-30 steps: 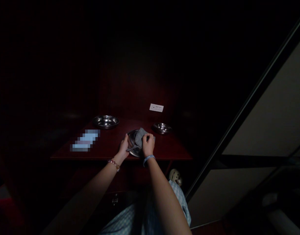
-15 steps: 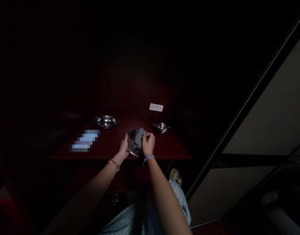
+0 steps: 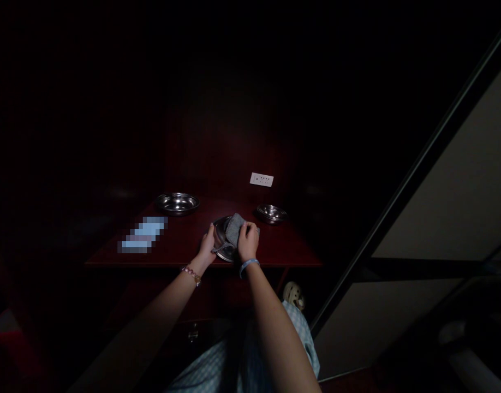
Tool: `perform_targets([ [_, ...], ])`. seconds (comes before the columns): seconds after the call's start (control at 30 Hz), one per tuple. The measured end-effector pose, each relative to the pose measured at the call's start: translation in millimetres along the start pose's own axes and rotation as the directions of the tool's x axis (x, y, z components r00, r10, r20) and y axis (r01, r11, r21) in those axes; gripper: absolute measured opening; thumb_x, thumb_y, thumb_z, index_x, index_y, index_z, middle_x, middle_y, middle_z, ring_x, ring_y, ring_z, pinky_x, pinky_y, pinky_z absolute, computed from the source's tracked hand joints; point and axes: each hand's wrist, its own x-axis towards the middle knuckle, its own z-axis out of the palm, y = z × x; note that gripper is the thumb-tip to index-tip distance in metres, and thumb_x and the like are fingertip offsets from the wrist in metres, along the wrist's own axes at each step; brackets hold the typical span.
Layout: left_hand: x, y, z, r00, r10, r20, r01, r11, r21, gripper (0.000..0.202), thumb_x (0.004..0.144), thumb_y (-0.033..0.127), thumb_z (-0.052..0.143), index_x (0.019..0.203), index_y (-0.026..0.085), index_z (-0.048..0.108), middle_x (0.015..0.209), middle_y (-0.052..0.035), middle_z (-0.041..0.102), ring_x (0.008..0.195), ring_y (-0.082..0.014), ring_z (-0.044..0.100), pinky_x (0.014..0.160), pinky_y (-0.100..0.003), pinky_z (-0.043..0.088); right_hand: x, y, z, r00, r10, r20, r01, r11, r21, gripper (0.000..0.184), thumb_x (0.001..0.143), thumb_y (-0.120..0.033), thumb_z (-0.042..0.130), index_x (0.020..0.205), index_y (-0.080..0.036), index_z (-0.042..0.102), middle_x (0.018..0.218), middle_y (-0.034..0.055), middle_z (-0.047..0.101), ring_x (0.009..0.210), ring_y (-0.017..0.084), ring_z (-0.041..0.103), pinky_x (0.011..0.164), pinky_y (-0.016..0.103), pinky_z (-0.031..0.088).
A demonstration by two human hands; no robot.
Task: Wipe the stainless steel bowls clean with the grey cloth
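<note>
Spotted at the back left of a dark red table point(image 3: 180, 237): a wide metal dish point(image 3: 178, 203), open side up, shiny inside. In front of it, a pale blue oblong point(image 3: 144, 234) — pixelated, contents unreadable. At the back right, a smaller metal bowl point(image 3: 271, 214), also open side up, near the table's edge. Above, on the dark wall point(image 3: 218, 153), a white socket plate point(image 3: 262, 179). Below the tabletop, a small shiny metal fitting point(image 3: 193, 332). Far right, pale panels point(image 3: 451, 191) in a dark slanting frame point(image 3: 422, 269) — lower corner too dim to make out.
</note>
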Motion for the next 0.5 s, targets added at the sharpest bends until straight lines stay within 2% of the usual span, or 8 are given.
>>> perform_targets([
  [0.23, 2.1, -2.2, -1.6, 1.000, 0.008, -0.004, -0.008, 1.000, -0.014, 0.030, 0.102, 0.031, 0.053, 0.109, 0.010, 0.073, 0.087, -0.0108, 0.081, 0.078, -0.0182, 0.078, 0.083, -0.027, 0.059, 0.1, -1.1, -1.4, 1.000, 0.005, -0.005, -0.005, 1.000, 0.016, 0.008, 0.090, -0.028, 0.046, 0.083, -0.025, 0.046, 0.091, 0.0056, 0.064, 0.091, 0.023, 0.057, 0.088, 0.035, 0.041],
  [0.4, 3.1, -2.8, -2.0, 1.000, 0.009, -0.004, -0.009, 1.000, -0.009, 0.030, 0.103, 0.031, 0.052, 0.106, 0.010, 0.073, 0.083, -0.0095, 0.080, 0.074, -0.0174, 0.077, 0.080, -0.027, 0.060, 0.1, -2.0, -2.3, 1.000, 0.010, 0.016, -0.010, 1.000, -0.013, 0.011, 0.085, -0.025, 0.050, 0.080, -0.026, 0.040, 0.086, 0.0028, 0.060, 0.087, 0.023, 0.055, 0.087, 0.035, 0.041],
  [0.5, 2.6, -2.1, -1.3, 1.000, 0.010, 0.005, -0.010, 1.000, -0.014, 0.030, 0.103, 0.030, 0.051, 0.105, 0.011, 0.074, 0.085, -0.0103, 0.080, 0.075, -0.0179, 0.077, 0.080, -0.027, 0.059, -1.2, -3.3, -3.1, 1.000, -0.007, -0.004, 0.007, 1.000, -0.001, 0.011, 0.085, -0.027, 0.052, 0.083, -0.026, 0.041, 0.088, 0.0031, 0.060, 0.089, 0.023, 0.055, 0.088, 0.034, 0.041],
])
